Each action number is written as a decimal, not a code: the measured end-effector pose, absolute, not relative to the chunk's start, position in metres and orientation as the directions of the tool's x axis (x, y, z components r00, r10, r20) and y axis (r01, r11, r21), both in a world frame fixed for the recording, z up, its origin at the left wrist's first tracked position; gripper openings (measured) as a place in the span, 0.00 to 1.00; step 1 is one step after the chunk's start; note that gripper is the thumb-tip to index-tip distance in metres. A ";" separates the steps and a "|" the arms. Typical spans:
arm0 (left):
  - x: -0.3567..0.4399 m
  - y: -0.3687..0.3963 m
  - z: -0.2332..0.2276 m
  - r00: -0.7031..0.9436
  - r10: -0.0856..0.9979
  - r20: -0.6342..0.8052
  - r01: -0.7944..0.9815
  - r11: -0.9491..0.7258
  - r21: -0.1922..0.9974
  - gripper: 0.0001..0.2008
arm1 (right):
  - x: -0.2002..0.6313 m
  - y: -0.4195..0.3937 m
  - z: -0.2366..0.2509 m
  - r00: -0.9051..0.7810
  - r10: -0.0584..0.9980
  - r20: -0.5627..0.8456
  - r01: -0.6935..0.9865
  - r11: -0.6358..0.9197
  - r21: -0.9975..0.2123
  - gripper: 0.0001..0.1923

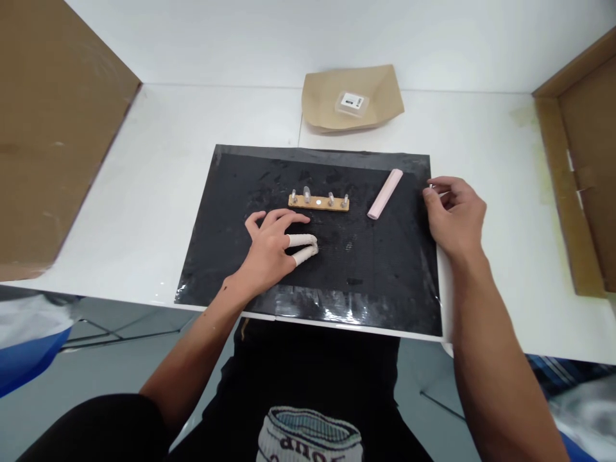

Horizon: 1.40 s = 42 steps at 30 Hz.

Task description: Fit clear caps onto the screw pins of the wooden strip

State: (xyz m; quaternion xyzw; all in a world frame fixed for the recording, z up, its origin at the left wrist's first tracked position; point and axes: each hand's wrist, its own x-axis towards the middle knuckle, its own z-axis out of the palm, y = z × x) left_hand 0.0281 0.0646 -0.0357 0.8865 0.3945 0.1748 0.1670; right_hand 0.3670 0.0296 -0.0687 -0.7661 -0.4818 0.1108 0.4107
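My left hand (274, 247) is over the black mat (337, 276), just in front of a narrow yellowish strip (312, 203). White covers wrap its thumb and index finger, whose tips meet in a pinch; whatever lies between them is too small to make out. The other fingers are spread. Several small clear, nail-shaped pieces (307, 194) stand up on the strip, and a round white spot shows among them. At the mat's right edge, my right hand (455, 208) pinches a tiny whitish piece (430, 186) between thumb and fingers.
A pale pink rod (385, 194) lies slanted on the mat, right of the strip. Behind the mat, a brown paper tray (317, 96) holds a small clear box (352, 102) with a white label. Cardboard panels (58, 128) flank the white table (158, 128).
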 end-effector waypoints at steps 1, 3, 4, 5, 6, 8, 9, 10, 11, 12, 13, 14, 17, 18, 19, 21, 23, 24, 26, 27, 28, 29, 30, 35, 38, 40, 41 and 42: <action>0.028 0.064 -0.036 0.626 0.758 0.182 0.640 -0.633 0.435 0.03 | 0.367 0.029 -0.069 0.514 0.827 0.228 0.643 -0.196 -0.740 0.13; 0.028 0.063 -0.037 0.627 0.754 0.196 0.635 -0.640 0.433 0.04 | 0.367 0.029 -0.068 0.519 0.822 0.234 0.630 -0.183 -0.754 0.13; 0.028 0.062 -0.038 0.626 0.751 0.207 0.632 -0.645 0.428 0.04 | 0.367 0.030 -0.068 0.523 0.818 0.239 0.621 -0.173 -0.765 0.13; 0.029 0.061 -0.039 0.624 0.750 0.219 0.632 -0.649 0.423 0.05 | 0.368 0.030 -0.068 0.530 0.811 0.246 0.608 -0.162 -0.777 0.13; 0.029 0.060 -0.039 0.621 0.749 0.230 0.632 -0.653 0.418 0.05 | 0.369 0.030 -0.068 0.540 0.803 0.252 0.593 -0.150 -0.791 0.14; 0.029 0.057 -0.038 0.605 0.758 0.245 0.642 -0.646 0.413 0.06 | 0.371 0.030 -0.067 0.559 0.790 0.252 0.557 -0.132 -0.820 0.17; 0.029 0.055 -0.037 0.590 0.768 0.250 0.651 -0.636 0.416 0.06 | 0.372 0.029 -0.065 0.568 0.785 0.247 0.529 -0.119 -0.840 0.18; 0.029 0.053 -0.035 0.573 0.778 0.255 0.658 -0.623 0.422 0.06 | 0.371 0.026 -0.063 0.577 0.780 0.242 0.492 -0.096 -0.865 0.17; 0.029 0.051 -0.034 0.553 0.789 0.266 0.664 -0.611 0.432 0.05 | 0.369 0.022 -0.060 0.586 0.773 0.244 0.449 -0.059 -0.891 0.15; 0.029 0.049 -0.032 0.535 0.797 0.281 0.663 -0.602 0.445 0.05 | 0.365 0.016 -0.056 0.593 0.765 0.251 0.404 -0.013 -0.915 0.12; 0.029 0.046 -0.030 0.518 0.801 0.299 0.656 -0.596 0.463 0.04 | 0.358 0.009 -0.051 0.599 0.756 0.265 0.362 0.040 -0.931 0.09; 0.030 0.044 -0.028 0.504 0.802 0.320 0.642 -0.596 0.483 0.04 | 0.349 0.000 -0.045 0.600 0.750 0.279 0.329 0.087 -0.940 0.07; 0.035 0.037 -0.023 0.481 0.802 0.354 0.586 -0.595 0.550 0.03 | 0.311 -0.032 -0.026 0.537 0.800 0.269 0.313 0.107 -0.944 0.08; 0.037 0.035 -0.022 0.481 0.799 0.360 0.565 -0.597 0.570 0.03 | 0.299 -0.042 -0.019 0.477 0.845 0.241 0.335 0.079 -0.939 0.10; 0.040 0.033 -0.022 0.482 0.795 0.368 0.543 -0.601 0.586 0.03 | 0.287 -0.051 -0.014 0.374 0.898 0.230 0.351 0.093 -0.932 0.11; 0.045 0.031 -0.021 0.492 0.781 0.384 0.496 -0.614 0.613 0.04 | 0.272 -0.063 -0.008 0.183 0.949 0.256 0.361 0.178 -0.915 0.15; 0.050 0.030 -0.020 0.500 0.770 0.397 0.447 -0.622 0.643 0.03 | 0.264 -0.069 -0.006 0.177 0.942 0.285 0.290 0.227 -0.930 0.16; 0.052 0.029 -0.019 0.503 0.766 0.399 0.421 -0.621 0.661 0.03 | 0.262 -0.069 -0.006 0.263 0.925 0.275 0.214 0.222 -0.951 0.14; 0.055 0.027 -0.018 0.502 0.761 0.411 0.364 -0.617 0.698 0.03 | 0.257 -0.071 -0.006 0.439 0.879 0.189 -0.003 0.212 -0.977 0.11; 0.056 0.025 -0.017 0.498 0.761 0.416 0.338 -0.612 0.715 0.04 | 0.253 -0.072 -0.006 0.448 0.884 0.130 -0.102 0.195 -0.976 0.12; 0.057 0.024 -0.017 0.495 0.759 0.422 0.312 -0.609 0.729 0.05 | 0.248 -0.074 -0.004 0.372 0.923 0.099 -0.164 0.171 -0.972 0.13; 0.058 0.023 -0.016 0.494 0.757 0.428 0.290 -0.607 0.740 0.06 | 0.243 -0.077 -0.002 0.235 0.966 0.111 -0.175 0.154 -0.972 0.15; 0.059 0.021 -0.016 0.493 0.754 0.434 0.273 -0.608 0.746 0.06 | 0.238 -0.079 -0.001 0.088 0.985 0.146 -0.150 0.158 -0.976 0.17; 0.061 0.019 -0.015 0.502 0.738 0.451 0.248 -0.622 0.742 0.03 | 0.237 -0.085 -0.001 0.213 0.955 0.208 -0.152 0.243 -0.958 0.18; 0.059 0.021 -0.015 0.509 0.737 0.445 0.256 -0.623 0.739 0.03 | 0.243 -0.087 -0.002 0.175 0.970 0.170 -0.165 0.199 -0.966 0.18; 0.058 0.021 -0.016 0.508 0.741 0.439 0.264 -0.619 0.740 0.03 | 0.245 -0.091 0.000 -0.015 0.982 0.187 -0.043 0.186 -0.982 0.19; 0.057 0.022 -0.016 0.509 0.743 0.436 0.268 -0.617 0.740 0.03 | 0.245 -0.092 0.002 -0.021 0.983 0.185 0.011 0.185 -0.983 0.20; 0.056 0.021 -0.016 0.512 0.743 0.432 0.272 -0.617 0.739 0.03 | 0.245 -0.094 0.005 0.059 0.981 0.186 0.049 0.184 -0.982 0.20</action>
